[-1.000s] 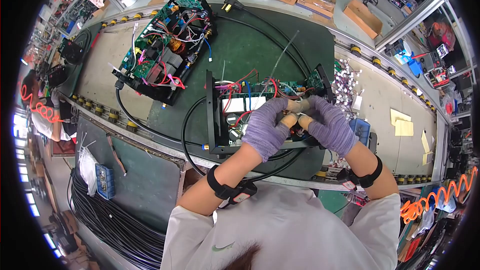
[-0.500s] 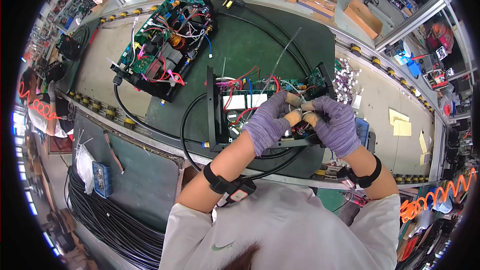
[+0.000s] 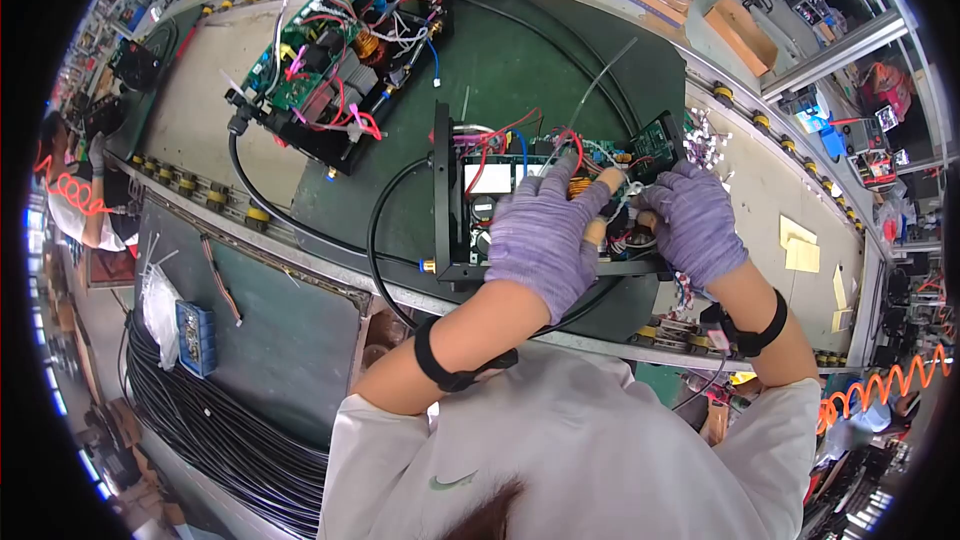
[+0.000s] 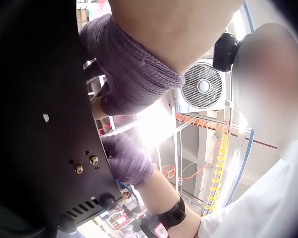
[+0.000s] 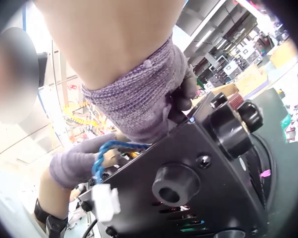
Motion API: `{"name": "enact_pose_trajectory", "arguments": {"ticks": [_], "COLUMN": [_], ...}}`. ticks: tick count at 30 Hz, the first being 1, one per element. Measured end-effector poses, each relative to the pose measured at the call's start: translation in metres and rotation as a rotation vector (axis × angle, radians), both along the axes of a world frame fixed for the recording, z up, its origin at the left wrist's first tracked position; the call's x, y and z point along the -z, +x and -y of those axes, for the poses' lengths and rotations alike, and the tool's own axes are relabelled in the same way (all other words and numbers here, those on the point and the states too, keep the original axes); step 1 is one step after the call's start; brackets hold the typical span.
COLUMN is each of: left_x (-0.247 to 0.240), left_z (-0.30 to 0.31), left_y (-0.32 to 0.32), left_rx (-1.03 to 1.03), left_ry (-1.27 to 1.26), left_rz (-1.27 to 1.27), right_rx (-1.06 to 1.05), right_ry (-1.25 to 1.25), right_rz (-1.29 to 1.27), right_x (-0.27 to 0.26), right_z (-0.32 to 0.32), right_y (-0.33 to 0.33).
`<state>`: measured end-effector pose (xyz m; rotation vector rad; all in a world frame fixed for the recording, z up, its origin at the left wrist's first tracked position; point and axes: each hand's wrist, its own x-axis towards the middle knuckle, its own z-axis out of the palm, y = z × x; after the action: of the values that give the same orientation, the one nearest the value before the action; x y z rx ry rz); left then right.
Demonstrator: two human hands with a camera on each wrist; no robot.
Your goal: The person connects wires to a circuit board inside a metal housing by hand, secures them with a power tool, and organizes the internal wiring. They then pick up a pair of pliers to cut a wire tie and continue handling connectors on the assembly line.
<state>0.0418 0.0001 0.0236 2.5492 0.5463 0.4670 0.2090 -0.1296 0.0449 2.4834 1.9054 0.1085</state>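
Note:
A black-framed chassis [image 3: 446, 190] with an exposed green board and bundled wires lies in front of the person. The gloved left hand [image 3: 545, 235] rests over its middle, fingers spread, bare index finger and thumb beside white twisted wires [image 3: 622, 202]. On the right side of the chassis, the gloved right hand [image 3: 700, 220] has its fingers bent inward and pinches wires near the green end board [image 3: 655, 143]; its fingertips are partly hidden. In the right wrist view a blue twisted wire with a white connector [image 5: 105, 202] hangs over the chassis panel [image 5: 198, 173].
A second opened unit [image 3: 350, 50] stands upper left on the green mat [image 3: 500, 70]. Black cables [image 3: 372, 240] loop around the chassis. White connectors [image 3: 705, 140] lie to the right, cartons [image 3: 740, 35] at the back. Another person [image 3: 85, 210] is at far left.
The hands have moved apart, with the left hand flatter and its fingers spread over the board. In the head view, the chassis and second unit appear shifted right and upward.

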Motion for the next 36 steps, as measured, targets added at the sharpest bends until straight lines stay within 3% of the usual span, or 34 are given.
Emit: {"name": "enact_pose_trajectory", "arguments": {"ticks": [5,6,9,13,17,22,36], "left_x": [0.015,0.023,0.03,0.032,0.032,0.032,0.032], "left_z": [-0.022,-0.024,-0.026,-0.026,-0.027,-0.027,-0.028], "left_y": [-0.035,-0.039,-0.046,-0.045,-0.045,-0.046,-0.047], "left_rx": [-0.139,-0.131,-0.108,-0.092,-0.083,-0.077,-0.078], "left_ry": [0.139,0.14,0.124,0.095,0.075,0.05,0.013], "left_rz": [0.001,0.033,0.078,0.054,0.039,0.05,0.067], "right_rx": [-0.013,0.084,0.083,0.205,0.285,0.199,0.161], "right_ry": [-0.486,-0.603,-0.747,-0.672,-0.609,-0.662,-0.627], "right_rz": [0.229,0.2,0.301,0.294,0.125,0.275,0.309], "right_x": [-0.003,0.001,0.021,0.009,0.025,0.018,0.034], "right_z": [-0.024,-0.031,-0.042,-0.048,-0.04,-0.045,-0.038], "right_y": [0.001,0.001,0.004,-0.012,0.002,-0.006,0.003]}}
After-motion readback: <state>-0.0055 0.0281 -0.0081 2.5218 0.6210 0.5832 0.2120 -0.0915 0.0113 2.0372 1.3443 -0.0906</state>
